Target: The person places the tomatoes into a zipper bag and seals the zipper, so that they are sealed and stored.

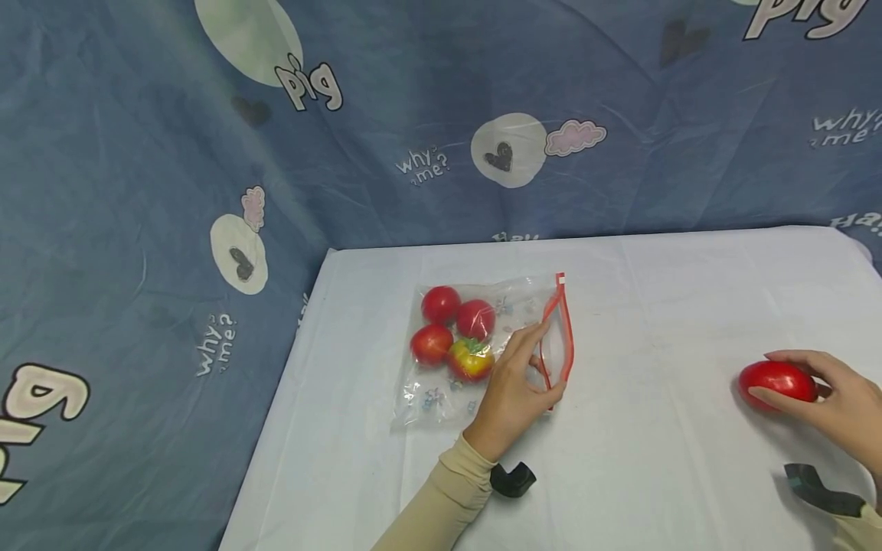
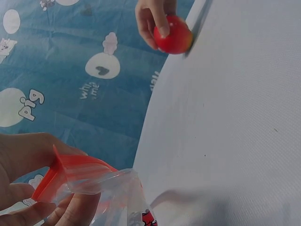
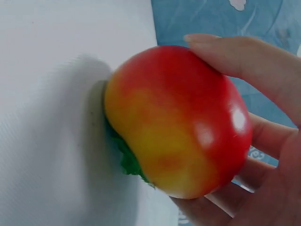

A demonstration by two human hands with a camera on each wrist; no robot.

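Note:
A clear zip bag (image 1: 430, 402) with a red zip edge lies on the table, holding several red tomatoes (image 1: 441, 304), one of them patched yellow with green leaves. My left hand (image 1: 513, 386) grips the bag at its mouth, the red edge (image 2: 77, 174) between thumb and fingers in the left wrist view. The mouth gapes partly. Over at the right, my right hand (image 1: 837, 390) holds another tomato (image 1: 779, 384), its thumb and fingers around the sides. This tomato (image 3: 178, 122) shows red and yellow skin and a green leafy top facing the white tablecloth in the right wrist view.
A white cloth (image 1: 641, 459) covers the table. Behind and to the left hangs a blue printed curtain (image 1: 413, 92). Dark curved pieces (image 1: 513, 480) sit by both wrists, beside the beige sleeves (image 1: 441, 501).

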